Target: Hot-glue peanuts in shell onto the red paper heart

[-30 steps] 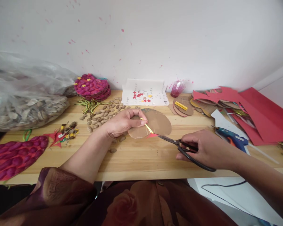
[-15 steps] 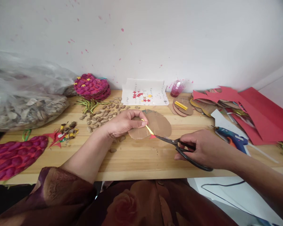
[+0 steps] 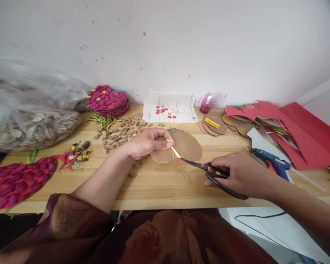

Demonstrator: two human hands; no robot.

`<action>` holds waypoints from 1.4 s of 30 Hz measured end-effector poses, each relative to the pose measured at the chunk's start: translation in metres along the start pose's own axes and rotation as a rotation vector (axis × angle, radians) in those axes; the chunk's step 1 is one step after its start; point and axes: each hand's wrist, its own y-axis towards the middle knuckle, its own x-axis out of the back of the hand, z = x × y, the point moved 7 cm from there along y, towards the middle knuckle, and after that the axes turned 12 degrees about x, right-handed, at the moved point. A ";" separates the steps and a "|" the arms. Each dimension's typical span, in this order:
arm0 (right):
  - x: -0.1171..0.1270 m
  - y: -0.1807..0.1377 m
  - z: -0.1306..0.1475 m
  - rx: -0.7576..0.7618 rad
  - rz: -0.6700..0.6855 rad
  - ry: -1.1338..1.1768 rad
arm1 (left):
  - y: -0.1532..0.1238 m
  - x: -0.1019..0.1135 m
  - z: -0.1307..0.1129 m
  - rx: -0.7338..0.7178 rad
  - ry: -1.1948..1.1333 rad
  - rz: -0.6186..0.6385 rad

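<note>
Left hand point(image 3: 143, 145) of mine is closed in a pinch, thumb and forefinger clamped on the upper end of a yellow strip point(image 3: 173, 149), the other fingers curled and resting on the cardboard point(image 3: 188, 146). That strip is thin, flat and narrow, like cut paper. Its long axis runs from 10 o'clock down to 4 o'clock, free end pointing at the scissors point(image 3: 206, 168). At that end sits a tiny red scrap point(image 3: 178, 160), too small for me to tell its shape.

I have my right hand point(image 3: 236, 174) wrapped round the black loop handles, fingers shut on them. The dark metal blades lie nearly together and point to 10 o'clock, tips touching the strip's lower end.

The cardboard is brown, matte and rounded, roughly heart-shaped, lying flat mid-way along the pale wooden table point(image 3: 159, 187). Brown oval seeds point(image 3: 121, 134) are scattered at 10 o'clock from it. A blue and orange glue gun point(image 3: 271, 161) lies at 2 o'clock from my right hand.
</note>
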 end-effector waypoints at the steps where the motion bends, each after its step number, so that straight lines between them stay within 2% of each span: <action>1: 0.000 0.000 0.001 0.002 0.000 0.002 | 0.000 0.000 0.000 -0.003 0.004 -0.002; 10: -0.005 0.001 0.000 0.007 -0.009 0.040 | 0.000 0.000 -0.001 -0.020 -0.012 -0.010; 15: -0.005 0.005 -0.002 0.031 -0.090 0.002 | 0.000 0.009 -0.007 -0.106 -0.133 -0.099; 17: -0.007 0.006 -0.007 0.002 -0.133 0.068 | 0.000 0.013 -0.009 -0.134 -0.204 -0.132; 19: -0.010 0.007 -0.016 -0.079 -0.196 0.254 | 0.000 0.015 -0.009 -0.146 -0.257 -0.150; 22: -0.022 0.008 -0.028 -0.220 -0.325 0.758 | -0.001 0.017 -0.010 -0.168 -0.305 -0.165; 24: -0.028 0.012 -0.030 -0.245 -0.431 1.001 | -0.002 0.017 -0.011 -0.186 -0.304 -0.168; 30: -0.022 0.028 -0.022 -0.176 -0.723 1.142 | -0.002 0.013 -0.009 -0.245 -0.240 -0.208; 35: -0.013 0.037 -0.019 -0.149 -0.889 1.207 | -0.010 0.006 -0.018 -0.388 -0.140 -0.348; 38: -0.010 0.040 -0.021 -0.154 -0.953 1.204 | -0.013 0.005 -0.023 -0.431 -0.145 -0.394; 42: -0.006 0.044 -0.021 -0.139 -0.976 1.187 | -0.009 0.004 -0.022 -0.398 -0.159 -0.339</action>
